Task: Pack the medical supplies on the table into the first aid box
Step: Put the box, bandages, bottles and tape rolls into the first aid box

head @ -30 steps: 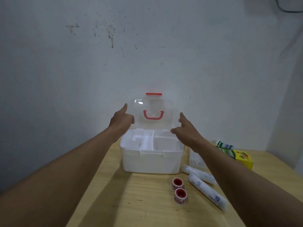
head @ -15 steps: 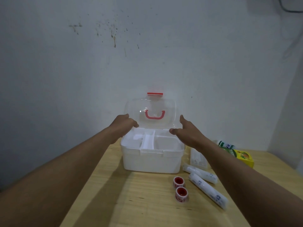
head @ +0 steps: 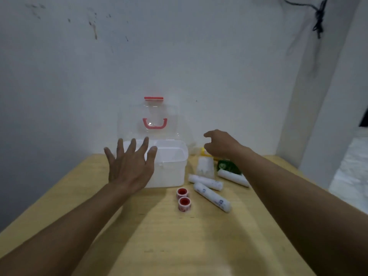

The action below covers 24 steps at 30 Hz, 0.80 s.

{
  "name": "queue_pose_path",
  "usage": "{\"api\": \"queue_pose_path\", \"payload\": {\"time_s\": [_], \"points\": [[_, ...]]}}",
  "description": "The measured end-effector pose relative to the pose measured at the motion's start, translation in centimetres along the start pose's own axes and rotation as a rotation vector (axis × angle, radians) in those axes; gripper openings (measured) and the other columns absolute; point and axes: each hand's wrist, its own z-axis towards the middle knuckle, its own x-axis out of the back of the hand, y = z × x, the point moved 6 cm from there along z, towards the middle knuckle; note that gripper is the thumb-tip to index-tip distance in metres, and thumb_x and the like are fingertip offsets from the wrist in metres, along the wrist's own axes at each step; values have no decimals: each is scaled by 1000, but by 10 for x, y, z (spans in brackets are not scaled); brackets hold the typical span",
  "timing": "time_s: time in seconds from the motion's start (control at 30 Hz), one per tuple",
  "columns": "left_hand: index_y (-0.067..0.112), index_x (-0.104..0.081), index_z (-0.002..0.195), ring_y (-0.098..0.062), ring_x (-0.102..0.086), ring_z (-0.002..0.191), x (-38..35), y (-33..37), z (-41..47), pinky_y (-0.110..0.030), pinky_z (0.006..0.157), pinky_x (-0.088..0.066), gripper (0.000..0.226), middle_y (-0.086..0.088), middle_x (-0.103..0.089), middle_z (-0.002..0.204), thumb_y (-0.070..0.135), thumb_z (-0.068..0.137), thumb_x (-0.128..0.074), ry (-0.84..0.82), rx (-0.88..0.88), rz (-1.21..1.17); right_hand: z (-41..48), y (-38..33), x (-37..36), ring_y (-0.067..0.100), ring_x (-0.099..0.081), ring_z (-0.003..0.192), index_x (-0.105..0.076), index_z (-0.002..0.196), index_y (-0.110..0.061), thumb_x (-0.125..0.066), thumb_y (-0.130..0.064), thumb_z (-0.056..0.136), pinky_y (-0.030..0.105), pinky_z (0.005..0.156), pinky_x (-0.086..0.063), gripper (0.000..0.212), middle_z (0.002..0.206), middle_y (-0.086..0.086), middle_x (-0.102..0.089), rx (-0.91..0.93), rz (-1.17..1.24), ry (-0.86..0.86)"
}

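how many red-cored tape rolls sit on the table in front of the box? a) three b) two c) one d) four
b: two red-cored tape rolls sit side by side on the table, just in front of the open first aid box.

One white box (head: pixel 169 168) stands on the surface (head: pixel 159 236), its clear lid (head: pixel 153 120) raised. Right of it lie three white wrapped rolls: one near (head: pixel 212 197), one in the middle (head: pixel 205 182), one far right (head: pixel 233 177). Two red-cored tape rolls, (head: pixel 182 193) and (head: pixel 184 204), sit near the box. One clear packet (head: pixel 205 168), one green and yellow carton (head: pixel 227 166). Two hands are in view, left (head: pixel 129 166) and right (head: pixel 221 146).
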Motion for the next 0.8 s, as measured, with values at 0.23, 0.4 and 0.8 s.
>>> {"api": "queue_pose_path", "payload": {"time_s": [0.23, 0.4, 0.8], "points": [[37, -35, 149, -33, -14, 149, -6, 1, -4, -66, 115, 2, 66, -4, -34, 157, 59, 96, -3, 47, -24, 112, -19, 89, -9, 22, -62, 89, -56, 94, -16, -52, -21, 86, 32, 75, -52, 9, 96, 4, -63, -256, -326, -192], [34, -42, 146, -32, -19, 149, -4, 2, -6, -63, 116, 2, 68, -5, -39, 155, 59, 94, -5, 82, -18, 73, -20, 117, -9, 22, -59, 99, -51, 137, -25, -58, -21, 80, 31, 77, -49, 58, 119, 6, -60, -194, -380, -189], [30, -43, 146, -30, -26, 145, 3, -2, -6, -56, 118, -8, 64, -7, -45, 151, 51, 95, -12, 124, 15, -43, -23, 114, 20, 24, -46, 130, -49, 142, -13, -71, -33, 85, 33, 100, -42, 65, 144, 8, -47, -127, -279, -94]]}}
